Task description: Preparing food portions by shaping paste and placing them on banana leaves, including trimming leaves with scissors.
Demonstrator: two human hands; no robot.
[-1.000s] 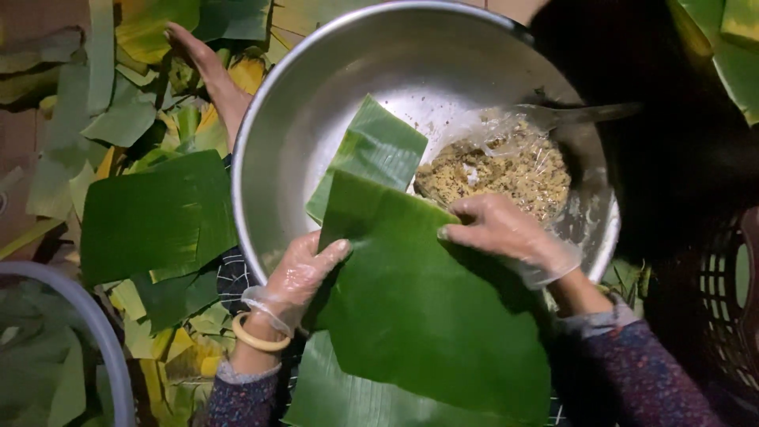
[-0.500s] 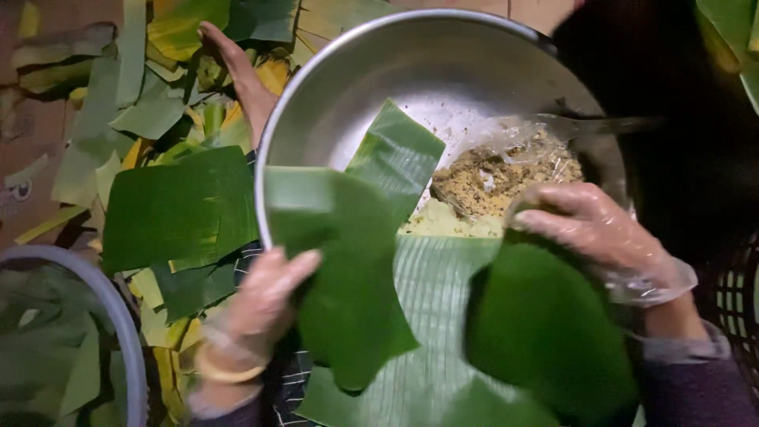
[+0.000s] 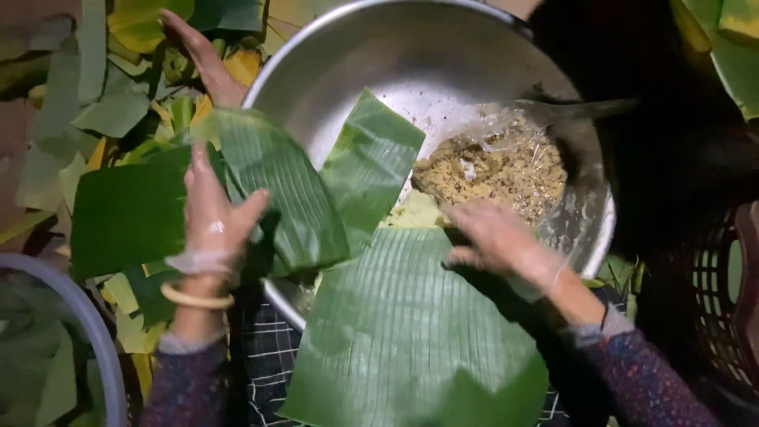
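My left hand (image 3: pixel 212 217), in a thin clear glove with a pale bangle at the wrist, grips a smaller banana leaf piece (image 3: pixel 273 190) and holds it over the left rim of the large steel bowl (image 3: pixel 371 55). A big ribbed banana leaf (image 3: pixel 403 332) lies across my lap and the bowl's near rim. My gloved right hand (image 3: pixel 498 237) rests on that leaf's upper right edge, fingers spread. Another leaf piece (image 3: pixel 371 158) leans inside the bowl. A crumbly tan filling (image 3: pixel 498 170) sits in a clear plastic bag at the bowl's right side.
Another person's hand (image 3: pixel 202 55) reaches among cut leaves (image 3: pixel 118 103) at the upper left. A spoon handle (image 3: pixel 589 109) juts from the filling. A grey tub rim (image 3: pixel 79 316) curves at lower left. A dark plastic basket (image 3: pixel 719 300) stands at right.
The leaf that lay over my lap was lifted and swung left by my left hand, uncovering the ribbed leaf beneath. My right hand let go of its edge and settled on the lower leaf.
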